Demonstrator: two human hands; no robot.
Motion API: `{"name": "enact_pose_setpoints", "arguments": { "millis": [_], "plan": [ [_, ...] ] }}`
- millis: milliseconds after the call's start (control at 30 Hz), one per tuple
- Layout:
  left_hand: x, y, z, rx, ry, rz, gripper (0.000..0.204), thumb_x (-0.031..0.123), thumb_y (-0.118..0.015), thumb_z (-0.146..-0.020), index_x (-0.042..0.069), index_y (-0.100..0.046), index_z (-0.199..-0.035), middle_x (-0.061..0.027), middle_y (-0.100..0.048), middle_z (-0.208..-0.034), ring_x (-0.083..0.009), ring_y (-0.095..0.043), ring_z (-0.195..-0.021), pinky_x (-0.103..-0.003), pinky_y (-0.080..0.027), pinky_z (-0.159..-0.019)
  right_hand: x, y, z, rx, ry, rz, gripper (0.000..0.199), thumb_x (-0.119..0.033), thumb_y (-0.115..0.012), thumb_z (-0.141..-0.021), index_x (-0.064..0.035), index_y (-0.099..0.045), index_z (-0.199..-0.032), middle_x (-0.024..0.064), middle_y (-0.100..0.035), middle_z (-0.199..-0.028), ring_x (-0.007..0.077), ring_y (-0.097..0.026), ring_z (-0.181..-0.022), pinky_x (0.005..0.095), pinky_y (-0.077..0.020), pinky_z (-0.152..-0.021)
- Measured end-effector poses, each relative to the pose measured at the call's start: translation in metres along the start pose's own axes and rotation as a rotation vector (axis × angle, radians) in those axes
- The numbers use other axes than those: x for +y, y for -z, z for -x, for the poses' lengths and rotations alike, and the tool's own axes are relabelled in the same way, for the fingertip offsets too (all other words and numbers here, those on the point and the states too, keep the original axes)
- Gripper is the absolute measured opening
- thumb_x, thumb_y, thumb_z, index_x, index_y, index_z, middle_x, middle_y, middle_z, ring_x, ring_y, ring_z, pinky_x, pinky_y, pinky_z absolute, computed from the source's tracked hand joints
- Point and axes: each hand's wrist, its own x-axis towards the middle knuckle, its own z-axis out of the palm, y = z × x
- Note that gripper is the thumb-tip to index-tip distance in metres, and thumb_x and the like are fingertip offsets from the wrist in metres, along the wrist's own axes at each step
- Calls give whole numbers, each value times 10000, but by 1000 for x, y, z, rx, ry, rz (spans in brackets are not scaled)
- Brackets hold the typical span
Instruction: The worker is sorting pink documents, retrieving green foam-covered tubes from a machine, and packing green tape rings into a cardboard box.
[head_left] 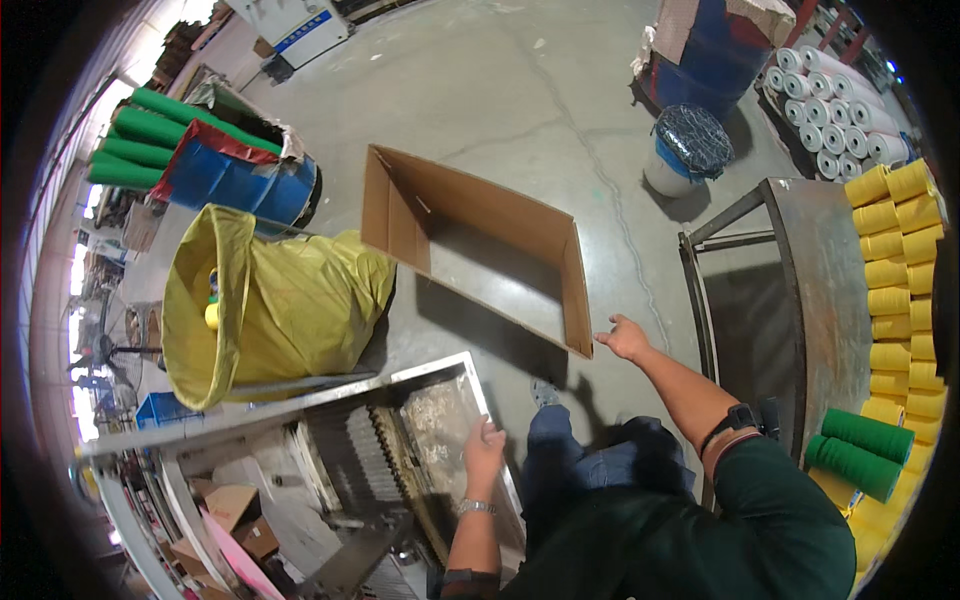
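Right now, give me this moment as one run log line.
left hand: open, on metal machine edge | right hand: open, beside cardboard box corner, contact unclear | box: open, tilted above concrete floor

Matt brown cardboard box (480, 245); at nine o'clock a crinkled, glossy yellow plastic bag (290, 300); rusty, scuffed metal counter (835, 290) at three o'clock.

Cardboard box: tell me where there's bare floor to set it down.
Bare concrete floor lies beyond the cardboard box, between the blue drum and the covered bucket. It is crowded near the yellow bag, the metal machine and the metal cart.
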Motion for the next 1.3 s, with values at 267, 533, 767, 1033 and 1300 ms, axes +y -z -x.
{"name": "enact_pose_setpoints", "arguments": {
  "millis": [267,533,767,1033,1300],
  "plan": [
    [25,33,-59,80,76,-8,453,11,-658,-862,-25,-554,-1302,-117,-670,-1059,-202,-628,-874,-319,-531,-810,-30,-40,-99,-42,-95,155,324,-217,-647,-759,37,-687,-957,284,-691,-1018,427,-673,-987,479,-543,-878],
    [81,117,-191,353,-104,45,453,69,-644,-926,-6,-501,-1349,-91,-589,-1188,-190,-572,-958,-304,-473,-809,-138,200,-108,-108,292,387,294,-238,-596,-731,38,-691,-759,276,-681,-797,417,-688,-764,509,-534,-687],
    [176,146,-293,300,35,318,559,151,-635,-963,67,-403,-1465,-85,-566,-1256,-158,-555,-976,-290,-473,-701,-280,391,-66,-304,706,696,226,-174,-633,-751,49,-658,-776,204,-638,-733,306,-591,-697,461,-466,-676],
    [240,95,-337,63,-20,454,592,249,-629,-966,97,-372,-1478,-68,-573,-1219,-160,-557,-917,-304,-488,-653,-340,466,114,-205,502,915,227,-120,-586,-781,70,-680,-865,255,-666,-815,337,-635,-778,448,-484,-729],
    [361,16,-350,-45,18,509,747,475,-631,-927,105,-341,-1507,-168,-457,-1419,-327,-497,-1230,-483,-514,-850,-319,490,269,164,538,1023,92,-41,-594,-741,40,-634,-753,249,-632,-727,433,-645,-768,492,-501,-682]
  ]
}}
